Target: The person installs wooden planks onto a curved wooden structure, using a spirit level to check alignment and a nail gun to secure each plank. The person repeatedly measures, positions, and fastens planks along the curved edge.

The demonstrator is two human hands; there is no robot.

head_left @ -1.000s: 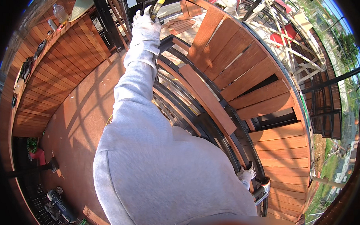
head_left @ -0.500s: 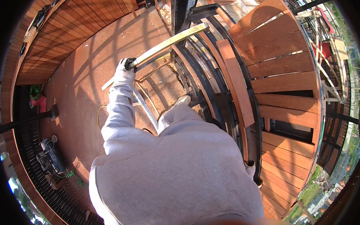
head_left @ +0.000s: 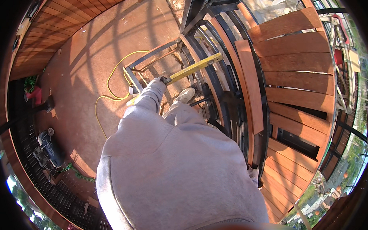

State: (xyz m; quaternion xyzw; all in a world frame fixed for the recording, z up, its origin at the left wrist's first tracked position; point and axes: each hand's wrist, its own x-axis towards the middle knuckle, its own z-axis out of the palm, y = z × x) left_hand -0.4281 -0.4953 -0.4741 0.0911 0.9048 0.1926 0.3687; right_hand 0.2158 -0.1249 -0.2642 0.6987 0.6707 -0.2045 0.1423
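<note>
A long yellow spirit level (head_left: 195,68) is gripped near its middle by my left hand (head_left: 163,80), which wears a dark glove. Its far end reaches over the curved black metal frame (head_left: 266,118) to the right, and its near end passes behind my sleeve. Whether the level touches the frame, I cannot tell. Low at my right side, part of my right hand (head_left: 253,172) shows beside the frame and the wooden slats. Its fingers are mostly hidden by my body. A loose reddish board (head_left: 249,89) lies along the frame.
Spaced wooden slats (head_left: 295,60) curve along the right, with dark gaps between some. A metal step frame (head_left: 132,77) stands ahead by my shoe (head_left: 186,95). A yellow cord (head_left: 109,82) loops over the floor. An air compressor (head_left: 51,150) with green hose sits lower left.
My left hand has come down and to the right with the level, which is now lower over the curved frame. The view has shifted slightly. My right hand stays low at my side.
</note>
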